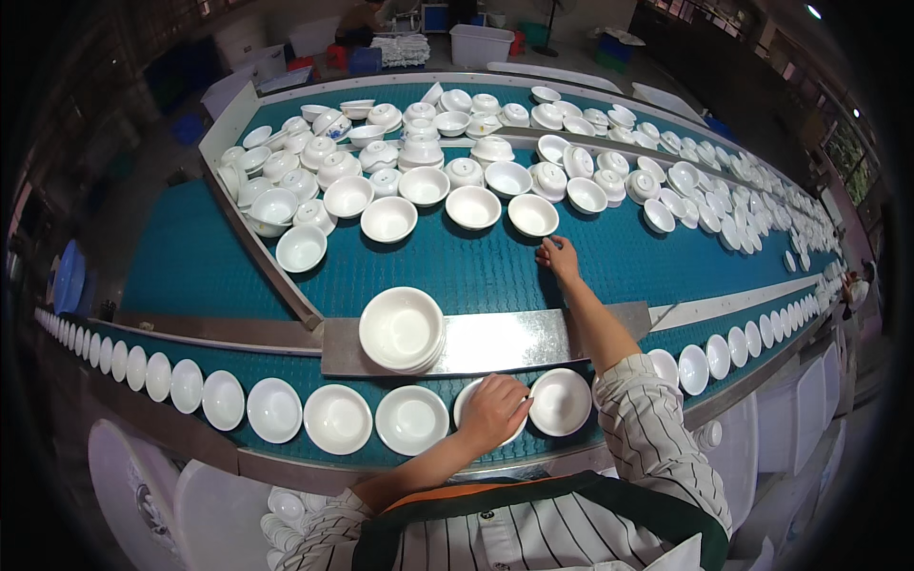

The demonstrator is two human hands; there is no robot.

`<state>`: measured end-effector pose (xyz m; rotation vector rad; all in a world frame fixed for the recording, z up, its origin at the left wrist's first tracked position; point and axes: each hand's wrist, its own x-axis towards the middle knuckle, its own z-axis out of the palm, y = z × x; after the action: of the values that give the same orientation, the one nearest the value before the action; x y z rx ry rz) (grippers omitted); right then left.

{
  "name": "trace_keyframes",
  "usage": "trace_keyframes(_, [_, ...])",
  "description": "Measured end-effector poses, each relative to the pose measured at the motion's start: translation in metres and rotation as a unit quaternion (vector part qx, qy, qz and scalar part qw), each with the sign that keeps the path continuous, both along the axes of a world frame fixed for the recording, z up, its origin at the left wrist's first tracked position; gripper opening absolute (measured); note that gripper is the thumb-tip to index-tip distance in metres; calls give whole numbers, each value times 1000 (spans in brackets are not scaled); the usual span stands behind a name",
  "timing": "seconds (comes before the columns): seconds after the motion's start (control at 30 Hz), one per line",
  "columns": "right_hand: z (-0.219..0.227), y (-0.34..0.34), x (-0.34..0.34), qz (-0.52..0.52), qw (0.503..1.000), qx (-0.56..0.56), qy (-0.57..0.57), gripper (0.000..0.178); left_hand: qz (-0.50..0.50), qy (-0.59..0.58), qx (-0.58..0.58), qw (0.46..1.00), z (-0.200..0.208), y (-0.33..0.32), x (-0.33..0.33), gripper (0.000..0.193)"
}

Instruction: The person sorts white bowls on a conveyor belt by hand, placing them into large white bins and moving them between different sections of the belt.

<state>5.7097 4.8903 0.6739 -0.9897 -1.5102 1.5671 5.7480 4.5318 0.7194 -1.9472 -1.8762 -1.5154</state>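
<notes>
My left hand (pixel 493 413) is over a white bowl (pixel 465 400) in the near row, its fingers bent down at the bowl, which it partly covers. To its right, another white bowl (pixel 560 403) sits in the same row. My right hand (pixel 559 258) reaches across to the wide green belt (pixel 428 271). Its fingers are loosely curled and slightly apart, just below the rim of a white bowl (pixel 533 217), with nothing visible in them. Between my arms and to the left, a stack of white bowls (pixel 402 328) stands on a metal plate (pixel 500 341).
Many white bowls, some upturned or tilted, crowd the far part of the wide belt. A narrow green belt (pixel 319 464) carries a curved row of bowls before me. Pale plastic tubs (pixel 785 414) stand at the near right. A metal rail (pixel 271 249) borders the belt.
</notes>
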Motion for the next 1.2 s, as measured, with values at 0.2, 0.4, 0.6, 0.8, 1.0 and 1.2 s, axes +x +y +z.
trace_keyframes(0.2, [10, -14, -17, 31, 993, -60, 102, 30, 16, 20, 6, 1000, -4, 17, 27, 14])
trace_keyframes(0.4, [29, -10, -13, 69, 990, -96, 80, 39, 25, 56, 44, 997, 15, 32, 51, 14])
trace_keyframes(0.6, [45, -5, -2, 121, 985, -113, 46, 36, 29, 40, 19, 999, 20, 58, 78, 14])
trace_keyframes(0.8, [59, -47, 90, 228, 946, 211, -89, 33, 46, 14, -12, 999, 13, 77, 91, 17])
trace_keyframes(1.0, [100, -93, 249, 165, 941, 272, -118, 30, 53, 33, -99, 993, 14, 101, 99, 37])
trace_keyframes(1.2, [100, -95, 380, 43, 802, 483, -349, 51, 11, 94, -85, 992, 40, 125, 117, 47])
